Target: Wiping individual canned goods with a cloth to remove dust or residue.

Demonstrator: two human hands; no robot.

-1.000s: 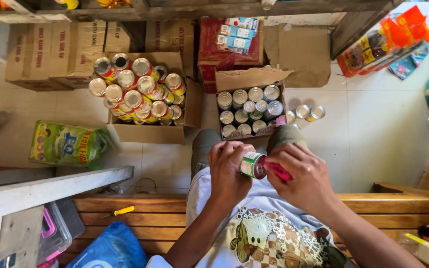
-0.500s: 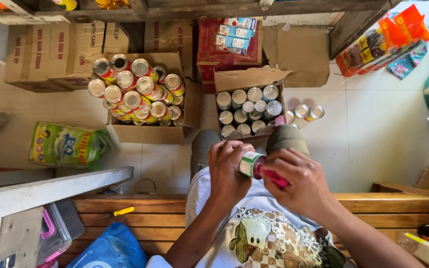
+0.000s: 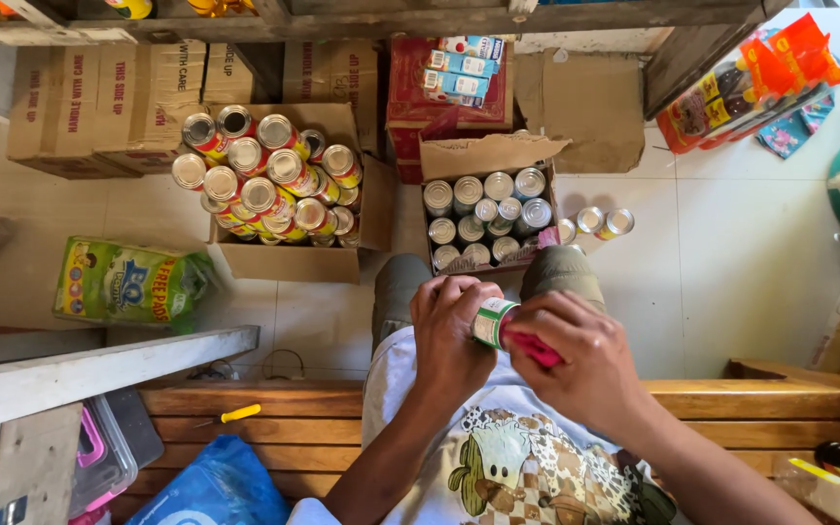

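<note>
My left hand (image 3: 451, 335) grips a small tin can (image 3: 491, 322) with a green and white label, held sideways above my lap. My right hand (image 3: 580, 360) presses a pink marker-like thing (image 3: 534, 348) against the can's side. Below my knees stands an open cardboard box (image 3: 483, 156) holding several silver-topped cans (image 3: 486, 214). Left of it a bigger open box (image 3: 289, 261) is piled with larger cans (image 3: 264, 180) with red and yellow labels. Three loose cans (image 3: 595, 223) stand on the white tile floor at the right of the small box.
I sit on a wooden bench (image 3: 284, 428). A green printed bag (image 3: 128, 284) lies on the floor at left. Closed cartons (image 3: 99, 92) and a red carton (image 3: 449, 83) stand at the back. Snack packets (image 3: 751, 83) hang at upper right. A blue bag (image 3: 211, 486) is at bottom left.
Both hands have stayed over my lap with the can; my right hand has shifted slightly along the can with the pink thing.
</note>
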